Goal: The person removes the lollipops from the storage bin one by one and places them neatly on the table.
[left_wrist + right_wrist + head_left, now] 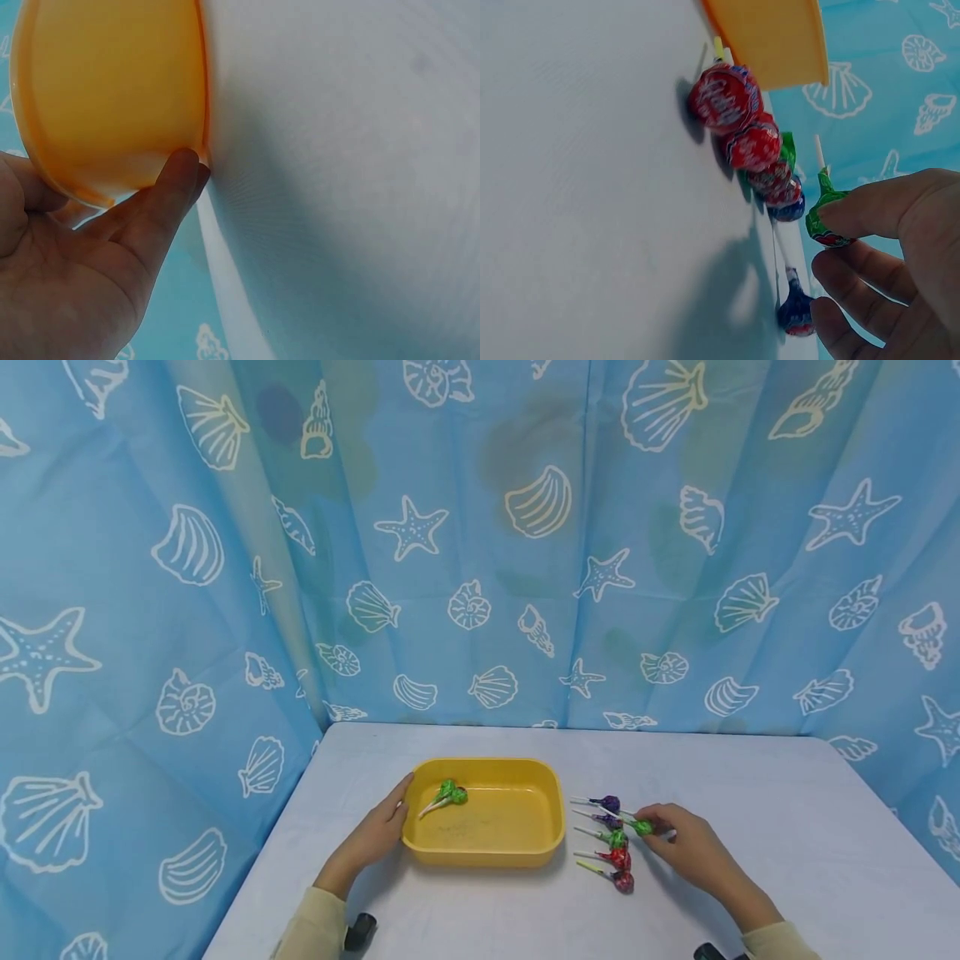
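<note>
My left hand (377, 832) holds the left end of a yellow plastic tray (480, 860); in the left wrist view the thumb is at its rim and the fingertips (182, 161) lie low against its outer wall. Two green-wrapped lollipops (447, 793) lie inside, toward the tray's left. My right hand (693, 847) pinches a green-wrapped lollipop (826, 217) by its head, the white stick pointing away from the hand. Beside the tray's right end lies a column of lollipops: purple ones (610, 803), a green one (617, 839), a red one (619, 858) and a dark red one (623, 882).
A white cloth-covered table (480, 918) carries everything. Behind it and along the left hangs a blue curtain (465, 568) with white shell and starfish prints. Black devices sit by the left wrist (361, 932) and the right wrist (708, 952).
</note>
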Motion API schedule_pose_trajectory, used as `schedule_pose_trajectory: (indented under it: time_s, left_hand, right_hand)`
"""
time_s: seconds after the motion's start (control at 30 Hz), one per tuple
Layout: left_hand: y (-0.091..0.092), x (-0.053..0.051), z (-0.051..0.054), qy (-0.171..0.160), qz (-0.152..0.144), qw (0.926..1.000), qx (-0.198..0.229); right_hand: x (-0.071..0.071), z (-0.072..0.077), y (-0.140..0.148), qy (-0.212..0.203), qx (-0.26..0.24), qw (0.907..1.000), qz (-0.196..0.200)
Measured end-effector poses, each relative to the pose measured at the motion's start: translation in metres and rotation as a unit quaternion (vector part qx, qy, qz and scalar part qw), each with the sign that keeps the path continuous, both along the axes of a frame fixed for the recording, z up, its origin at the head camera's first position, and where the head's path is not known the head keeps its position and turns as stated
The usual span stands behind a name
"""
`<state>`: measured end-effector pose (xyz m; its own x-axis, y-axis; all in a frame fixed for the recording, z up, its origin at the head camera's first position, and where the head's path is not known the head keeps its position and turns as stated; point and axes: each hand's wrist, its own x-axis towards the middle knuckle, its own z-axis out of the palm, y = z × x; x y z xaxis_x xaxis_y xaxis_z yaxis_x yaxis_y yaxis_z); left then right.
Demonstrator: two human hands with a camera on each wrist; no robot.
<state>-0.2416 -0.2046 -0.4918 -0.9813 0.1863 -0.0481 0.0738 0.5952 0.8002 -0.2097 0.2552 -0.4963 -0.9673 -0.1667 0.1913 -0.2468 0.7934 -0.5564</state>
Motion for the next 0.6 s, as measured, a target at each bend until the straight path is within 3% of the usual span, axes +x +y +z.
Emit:
schedule_pose_trajectory:
  time_s: [0.37, 0.6]
  left_hand:
    - [-0.002, 0.0, -0.001, 0.002, -0.01, 0.9999, -0.002]
    - [0.0, 0.001, 0.002, -0.003, -0.007, 1.0, 0.0]
  right_hand:
    - [0.005, -0.003, 0.018, -0.032, 0.018, 0.9993, -0.012]
    - [0.007, -0.003, 0.029, -0.055, 0.056, 0.9968, -0.016]
